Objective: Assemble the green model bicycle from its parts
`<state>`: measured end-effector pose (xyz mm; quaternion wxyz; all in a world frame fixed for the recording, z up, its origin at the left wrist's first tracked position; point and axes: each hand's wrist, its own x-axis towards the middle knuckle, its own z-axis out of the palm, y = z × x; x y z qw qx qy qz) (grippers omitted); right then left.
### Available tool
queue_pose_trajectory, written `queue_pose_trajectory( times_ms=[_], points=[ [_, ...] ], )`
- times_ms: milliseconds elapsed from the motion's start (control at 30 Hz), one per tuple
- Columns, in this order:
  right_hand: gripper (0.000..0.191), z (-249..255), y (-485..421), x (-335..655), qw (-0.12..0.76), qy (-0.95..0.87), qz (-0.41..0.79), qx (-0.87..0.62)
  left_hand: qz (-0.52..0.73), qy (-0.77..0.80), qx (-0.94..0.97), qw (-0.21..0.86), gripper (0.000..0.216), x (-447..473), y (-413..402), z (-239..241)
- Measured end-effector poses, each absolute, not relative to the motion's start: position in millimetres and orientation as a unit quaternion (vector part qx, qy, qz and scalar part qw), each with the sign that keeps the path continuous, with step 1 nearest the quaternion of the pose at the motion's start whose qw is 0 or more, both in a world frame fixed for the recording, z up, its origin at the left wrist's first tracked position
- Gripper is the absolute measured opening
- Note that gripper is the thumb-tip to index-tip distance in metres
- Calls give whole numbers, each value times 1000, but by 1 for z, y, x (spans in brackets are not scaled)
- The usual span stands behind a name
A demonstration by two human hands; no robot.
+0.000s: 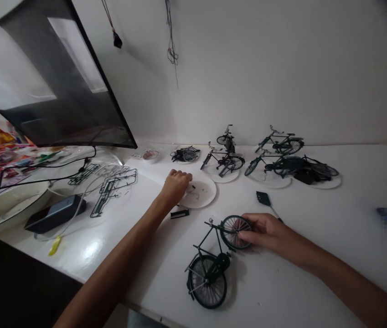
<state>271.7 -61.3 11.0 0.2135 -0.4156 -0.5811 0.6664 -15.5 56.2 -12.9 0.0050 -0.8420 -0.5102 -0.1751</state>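
My right hand point(263, 230) grips the front wheel of a dark green model bicycle point(210, 255), thumb on one side and fingers behind. The bicycle is tilted over the white table, and its rear wheel points toward me. My left hand point(177, 184) reaches to the left rim of a white round plate point(203, 191) with a few tiny parts on it. Its fingers are curled downward, and their tips are hidden, so whatever they hold does not show. A small dark bar-shaped piece point(179, 214) lies just in front of that plate.
Several model bicycles point(222, 159) and plates of parts stand along the wall. Dark green part frames point(113, 189), a black box point(56, 213), an enamel basin point(15, 202) and a monitor point(59, 77) are on the left. A dark green flat tool point(263, 198) lies beyond my right hand.
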Motion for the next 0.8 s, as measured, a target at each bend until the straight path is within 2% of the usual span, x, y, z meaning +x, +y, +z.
queue_pose_trajectory(
  times_ms=[200,400,500,667,800],
  points=[
    [27,9,-63,273,225,-571,668,-421,-268,-504,-812,-123,23,-18,42,1],
    [27,7,-65,271,258,-549,671,-426,-332,-429,-766,-346,24,-19,18,20],
    [27,5,-66,270,290,-537,666,-428,-336,-393,-745,-422,27,-11,9,22],
    [27,3,-66,268,324,-525,653,-440,-362,-348,-600,-624,25,10,-4,20],
    [30,2,-66,267,340,-509,658,-439,-356,-322,-565,-671,16,22,-12,18]
  ],
)
